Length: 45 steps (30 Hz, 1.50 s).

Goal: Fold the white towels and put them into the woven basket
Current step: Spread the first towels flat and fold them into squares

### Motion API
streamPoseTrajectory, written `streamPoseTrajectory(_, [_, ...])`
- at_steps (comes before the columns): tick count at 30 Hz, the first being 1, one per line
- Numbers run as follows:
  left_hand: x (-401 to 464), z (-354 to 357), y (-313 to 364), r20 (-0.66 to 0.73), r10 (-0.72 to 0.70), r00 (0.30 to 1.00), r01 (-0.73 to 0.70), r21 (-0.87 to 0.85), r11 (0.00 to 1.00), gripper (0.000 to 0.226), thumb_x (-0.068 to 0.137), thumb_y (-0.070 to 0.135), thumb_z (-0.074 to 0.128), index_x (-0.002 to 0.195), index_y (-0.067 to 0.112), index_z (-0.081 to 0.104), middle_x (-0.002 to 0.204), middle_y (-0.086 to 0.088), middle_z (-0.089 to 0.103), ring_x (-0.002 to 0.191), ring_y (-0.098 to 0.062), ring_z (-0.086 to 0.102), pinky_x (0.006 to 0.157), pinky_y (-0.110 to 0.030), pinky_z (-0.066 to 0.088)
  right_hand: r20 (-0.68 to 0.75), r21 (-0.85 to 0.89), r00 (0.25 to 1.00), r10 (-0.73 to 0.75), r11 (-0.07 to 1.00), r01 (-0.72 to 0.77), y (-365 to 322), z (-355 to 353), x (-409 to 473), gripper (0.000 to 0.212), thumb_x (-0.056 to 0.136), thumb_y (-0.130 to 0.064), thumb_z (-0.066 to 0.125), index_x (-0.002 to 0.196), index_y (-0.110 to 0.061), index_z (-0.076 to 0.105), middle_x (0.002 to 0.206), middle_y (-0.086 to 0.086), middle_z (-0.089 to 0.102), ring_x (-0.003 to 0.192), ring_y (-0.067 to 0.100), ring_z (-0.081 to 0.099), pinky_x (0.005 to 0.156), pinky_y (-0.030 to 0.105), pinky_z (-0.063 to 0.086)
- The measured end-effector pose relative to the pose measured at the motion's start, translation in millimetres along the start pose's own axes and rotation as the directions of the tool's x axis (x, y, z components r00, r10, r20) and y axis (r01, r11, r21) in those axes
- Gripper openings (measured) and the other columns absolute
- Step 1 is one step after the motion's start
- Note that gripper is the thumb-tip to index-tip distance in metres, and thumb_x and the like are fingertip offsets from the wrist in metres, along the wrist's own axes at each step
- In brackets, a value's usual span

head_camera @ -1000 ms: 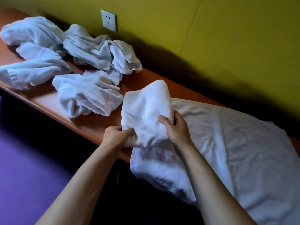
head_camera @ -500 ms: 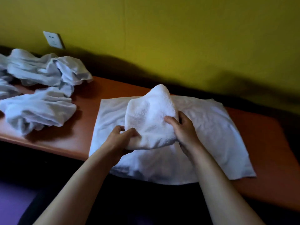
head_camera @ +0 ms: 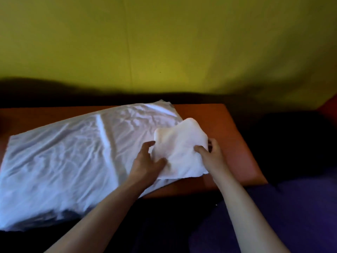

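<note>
Purple floor [head_camera: 291, 216] lies nearest, dim, below and to the right of my forearms. Both arms reach forward from the bottom edge.

Left hand [head_camera: 145, 161]: fingers spread and bent, thumb lying on the near-left corner of the folded towel [head_camera: 180, 147], palm beside it. The grip looks loose; whether the fingers actually close on cloth underneath I cannot tell.

Right hand [head_camera: 211, 154]: thumb on top of the folded towel's right edge, fingers curled round behind it. This grip pinches the cloth firmly.

Folded towel: small, white, thick terry, bunched into a rough mound. It is held between my two hands, its near edge hanging just over the right end of the spread sheet and over the bare wood beside it. Slightly blurred, so the fold lines do not read clearly.

Spread white cloth [head_camera: 73, 157]: large, thin, wrinkled, laid flat to the left of the folded towel, covering most of the surface [head_camera: 209, 117]; its near-left part droops over the front edge.

Surface: orange-brown wood, bare to the right of and behind the folded towel, ending in a corner on that side.

Behind the folded towel, a band of dark shadow, then a yellow-green wall [head_camera: 182, 42] with one thin vertical seam.

Woven basket: not in view.
</note>
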State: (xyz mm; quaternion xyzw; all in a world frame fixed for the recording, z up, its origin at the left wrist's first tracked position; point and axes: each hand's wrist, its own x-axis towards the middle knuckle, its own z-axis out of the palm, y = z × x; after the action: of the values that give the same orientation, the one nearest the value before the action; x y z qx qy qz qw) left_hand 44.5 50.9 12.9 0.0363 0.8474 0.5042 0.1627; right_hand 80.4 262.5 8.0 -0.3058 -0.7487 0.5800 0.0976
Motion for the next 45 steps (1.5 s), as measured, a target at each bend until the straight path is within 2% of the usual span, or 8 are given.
streamPoseTrajectory(9, [67.0, 113.9, 59.3, 0.054, 0.284, 0.957, -0.288, 0.091, 0.953, 0.064, 0.093, 0.032, 0.066, 0.148, 0.028, 0.033, 0.119, -0.004, 0.065, 0.106, -0.027, 0.064, 0.080, -0.029, 0.044, -0.196, -0.118, 0.964, -0.182, 0.980, 0.161, 15.8, -95.4, 88.2, 0.046, 0.092, -0.023, 0.066, 0.136, -0.018, 0.054, 0.126, 0.003, 0.064, 0.110, 0.020, 0.062, 0.086, 0.032, 0.049])
streamPoseTrajectory(13, [102.5, 132.9, 63.1, 0.130, 0.238, 0.963, -0.255, 0.134, 0.958, 0.075, 0.093, 0.036, 0.067, 0.153, 0.022, 0.024, 0.134, -0.009, 0.059, 0.121, -0.032, 0.058, 0.098, -0.039, 0.047, -0.234, -0.363, 0.957, -0.172, 0.929, 0.078, 17.3, -102.9, 131.7, 0.064, 0.092, -0.033, 0.064, 0.149, -0.020, 0.038, 0.142, 0.009, 0.052, 0.125, 0.030, 0.054, 0.095, 0.036, 0.045])
streamPoseTrajectory(16, [101.5, 127.8, 33.4, 0.090, 0.250, 0.964, -0.264, 0.433, 0.862, 0.060, 0.096, 0.045, 0.058, 0.148, 0.026, 0.036, 0.144, -0.008, 0.051, 0.127, -0.034, 0.050, 0.106, -0.045, 0.040, -0.218, -0.734, 0.939, -0.264, 0.679, 0.021, 28.3, -93.8, 135.1, 0.065, 0.090, -0.035, 0.065, 0.149, -0.021, 0.039, 0.144, 0.015, 0.046, 0.126, 0.041, 0.049, 0.100, 0.049, 0.042])
streamPoseTrajectory(19, [79.3, 99.9, -9.8, -0.024, 0.381, 0.924, -0.277, 0.646, 0.712, 0.052, 0.095, 0.047, 0.051, 0.144, 0.029, 0.047, 0.143, -0.007, 0.051, 0.122, -0.035, 0.051, 0.101, -0.049, 0.040, -0.072, -0.840, 0.835, -0.545, 0.485, 0.244, 44.2, -75.0, 124.1, 0.049, 0.090, -0.037, 0.061, 0.137, -0.021, 0.057, 0.136, 0.012, 0.057, 0.122, 0.036, 0.053, 0.098, 0.049, 0.042])
streamPoseTrajectory(23, [46.3, 50.7, -73.4, -0.215, 0.341, 0.915, -0.044, 0.787, 0.615, 0.065, 0.090, 0.056, 0.037, 0.147, 0.028, 0.048, 0.152, -0.018, 0.044, 0.135, -0.044, 0.043, 0.112, -0.056, 0.025, 0.164, -0.893, 0.909, -0.383, 0.333, 0.302, 65.1, -47.0, 114.7, 0.065, 0.096, -0.060, 0.026, 0.154, -0.033, 0.032, 0.160, 0.006, 0.035, 0.147, 0.029, 0.030, 0.120, 0.051, 0.012])
streamPoseTrajectory(33, [51.0, 17.1, -112.6, -0.178, 0.246, 0.953, 0.022, 0.849, 0.529, 0.077, 0.086, 0.069, 0.030, 0.157, 0.039, 0.027, 0.163, -0.021, 0.025, 0.146, -0.049, 0.026, 0.118, -0.061, 0.012, 0.143, -0.925, 0.933, -0.331, 0.291, 0.245, 65.3, -41.2, 158.1, 0.071, 0.094, -0.062, 0.006, 0.159, -0.036, 0.011, 0.167, 0.005, 0.015, 0.153, 0.027, 0.015, 0.122, 0.052, 0.001])
streamPoseTrajectory(39, [80.9, -8.3, -120.2, -0.095, 0.242, 0.966, -0.059, 0.827, 0.559, 0.076, 0.087, 0.072, 0.025, 0.158, 0.045, 0.014, 0.167, -0.015, 0.011, 0.152, -0.043, 0.013, 0.120, -0.059, 0.006, 0.081, -0.935, 0.941, -0.329, 0.302, 0.186, 54.4, -34.3, 172.7, 0.060, 0.102, -0.051, 0.028, 0.159, -0.031, 0.019, 0.165, 0.009, 0.021, 0.151, 0.030, 0.019, 0.122, 0.053, 0.006])
streamPoseTrajectory(45, [65.1, -13.4, -111.2, -0.075, 0.187, 0.980, -0.073, 0.734, 0.675, 0.075, 0.088, 0.069, 0.026, 0.155, 0.035, 0.031, 0.164, -0.015, 0.026, 0.149, -0.038, 0.027, 0.121, -0.056, 0.019, 0.131, -0.831, 0.747, -0.652, 0.339, 0.441, 34.7, 18.8, 148.2, 0.053, 0.092, -0.026, 0.049, 0.143, -0.016, 0.051, 0.149, 0.017, 0.047, 0.136, 0.035, 0.044, 0.113, 0.048, 0.031])
